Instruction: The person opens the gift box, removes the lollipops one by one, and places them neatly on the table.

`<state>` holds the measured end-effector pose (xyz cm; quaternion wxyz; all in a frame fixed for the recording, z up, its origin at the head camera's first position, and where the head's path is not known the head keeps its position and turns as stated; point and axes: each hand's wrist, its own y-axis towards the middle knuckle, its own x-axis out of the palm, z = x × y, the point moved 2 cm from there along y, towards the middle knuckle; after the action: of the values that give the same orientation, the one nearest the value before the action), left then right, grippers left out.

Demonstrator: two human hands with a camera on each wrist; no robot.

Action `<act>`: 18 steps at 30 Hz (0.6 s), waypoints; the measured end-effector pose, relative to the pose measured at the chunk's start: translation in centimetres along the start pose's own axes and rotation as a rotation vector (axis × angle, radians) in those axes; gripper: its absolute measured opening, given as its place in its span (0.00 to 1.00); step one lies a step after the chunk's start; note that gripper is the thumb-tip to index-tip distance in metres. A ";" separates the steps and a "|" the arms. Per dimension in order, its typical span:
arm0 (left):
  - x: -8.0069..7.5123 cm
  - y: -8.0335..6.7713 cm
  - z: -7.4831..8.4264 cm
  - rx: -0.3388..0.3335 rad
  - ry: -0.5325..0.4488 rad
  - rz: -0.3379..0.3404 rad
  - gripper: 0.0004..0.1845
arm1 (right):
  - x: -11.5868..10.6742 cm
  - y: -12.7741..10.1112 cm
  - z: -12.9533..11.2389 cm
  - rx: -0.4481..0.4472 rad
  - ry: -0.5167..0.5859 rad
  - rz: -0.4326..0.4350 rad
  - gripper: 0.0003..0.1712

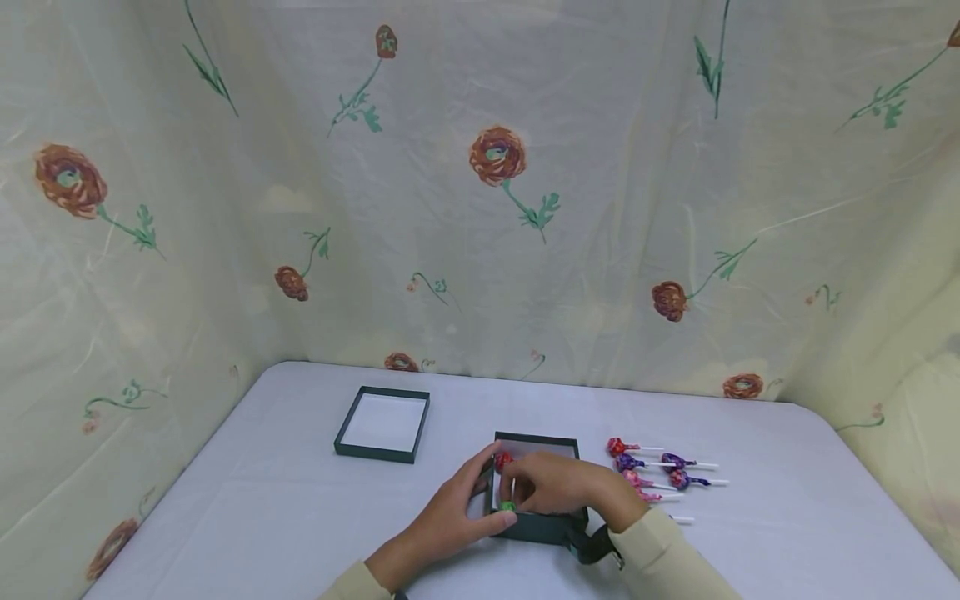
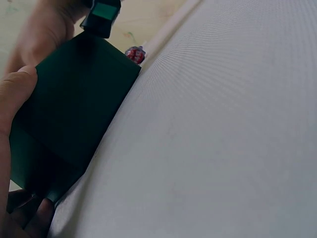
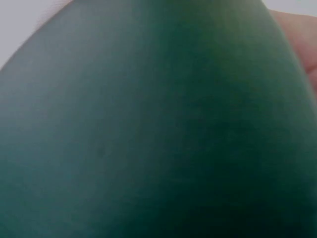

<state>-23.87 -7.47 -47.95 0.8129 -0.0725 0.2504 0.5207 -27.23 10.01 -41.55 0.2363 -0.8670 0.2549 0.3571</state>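
Gripping the dark green box (image 1: pixel 536 527) by its left side, it's the left hand (image 1: pixel 459 507); inside, the right hand (image 1: pixel 553 483) pinches a green lollipop (image 1: pixel 507 506) by the front wall, a red lollipop (image 1: pixel 503 460) farther back.

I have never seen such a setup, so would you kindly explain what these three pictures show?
There is no machine: a person works with a bare left hand and right hand. The wide picture comes from a head camera; the other two from wrist cameras, the right one nearly filled by blurred green. On a white table lie several wrapped lollipops and, further left, a shallow dark tray, perhaps a lid. The left hand holds an open dark green box, where a red sweet shows. The right hand reaches in and appears to pinch a green sweet.
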 end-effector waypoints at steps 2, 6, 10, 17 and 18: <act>0.0 0.0 0.0 -0.006 -0.001 -0.002 0.43 | -0.1 -0.1 -0.1 0.004 -0.002 -0.001 0.09; 0.0 0.0 0.0 -0.009 0.000 -0.002 0.43 | -0.1 -0.1 -0.2 0.013 -0.002 0.001 0.10; 0.0 0.0 0.0 0.006 0.008 0.002 0.43 | -0.1 -0.1 -0.1 0.002 0.027 -0.006 0.12; -0.1 0.0 -0.1 0.017 0.021 -0.003 0.42 | 0.0 0.1 0.0 -0.031 -0.004 -0.011 0.15; -0.1 0.0 -0.1 0.021 0.020 -0.004 0.42 | 0.0 0.1 0.1 -0.031 -0.007 -0.013 0.15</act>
<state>-23.96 -7.57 -47.98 0.8120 -0.0699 0.2639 0.5159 -27.32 9.97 -41.61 0.2263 -0.8709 0.2428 0.3624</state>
